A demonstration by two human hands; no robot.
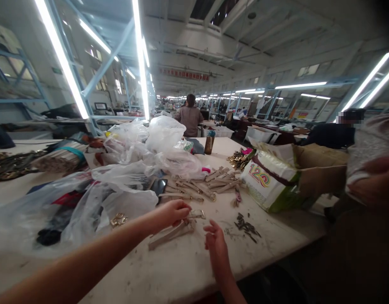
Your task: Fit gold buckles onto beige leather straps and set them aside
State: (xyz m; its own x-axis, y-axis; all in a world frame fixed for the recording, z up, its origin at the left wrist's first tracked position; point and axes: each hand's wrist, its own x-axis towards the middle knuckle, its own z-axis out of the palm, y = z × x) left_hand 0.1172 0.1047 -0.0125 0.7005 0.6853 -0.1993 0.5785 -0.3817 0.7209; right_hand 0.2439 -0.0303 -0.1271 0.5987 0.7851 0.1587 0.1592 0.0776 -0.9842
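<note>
My left hand (177, 212) is closed, its fingers pinching a beige strap whose metal buckle (199, 214) juts out to the right. Below it, more beige straps (169, 236) lie on the table. My right hand (217, 245) is a little to the right and nearer, fingers loosely bent and apart, with nothing visible in them. Just beyond both hands is a pile of beige straps with buckles (194, 188). Small dark strips (246, 226) lie scattered to the right of my right hand. A small pink-handled tool (237, 197) rests behind them.
Clear plastic bags (124, 177) fill the left side, with loose gold buckles (118, 219) by them. A phone (158, 188) lies near the straps. A printed package (264, 177) and a cardboard box (322, 169) stand right. A bottle (210, 142) stands behind. A person (371, 160) is at the right edge.
</note>
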